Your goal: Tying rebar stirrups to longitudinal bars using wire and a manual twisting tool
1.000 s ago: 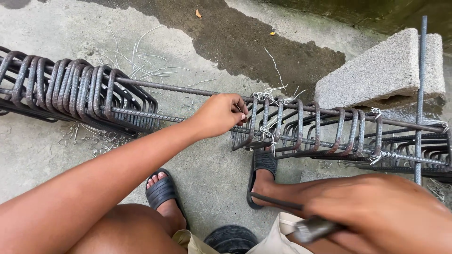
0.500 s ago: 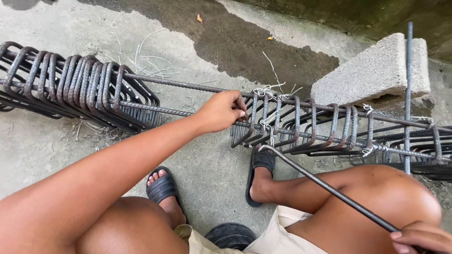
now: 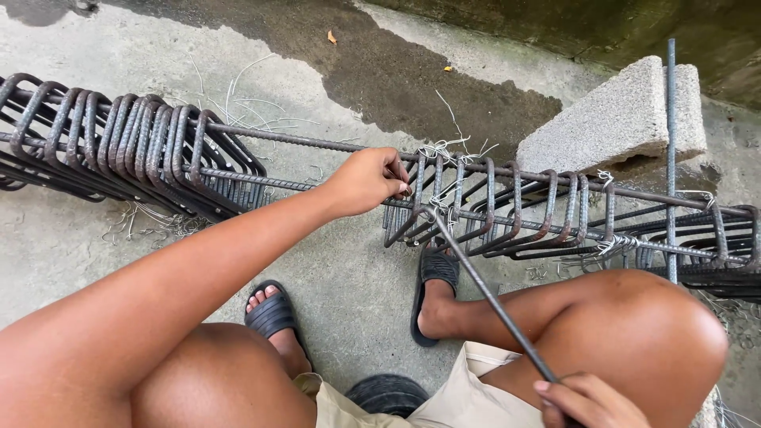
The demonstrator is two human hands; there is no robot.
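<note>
Stirrups [image 3: 483, 208] sit mid-frame on the rebar cage [image 3: 317, 170]. Your left hand [image 3: 366, 181] is clamped on one stirrup; your right hand [image 3: 590, 400], lower right, is closed around the hooked tying rod [image 3: 485, 293]. Hold the stirrup square while hooking the wire.

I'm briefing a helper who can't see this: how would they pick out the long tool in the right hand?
Find the rebar cage lying across the concrete floor in front of the grey block. From its middle, beside the left hand, a thin metal rod slants down to the right hand. Unlike the cage bars, it runs diagonally over the knee.
</note>
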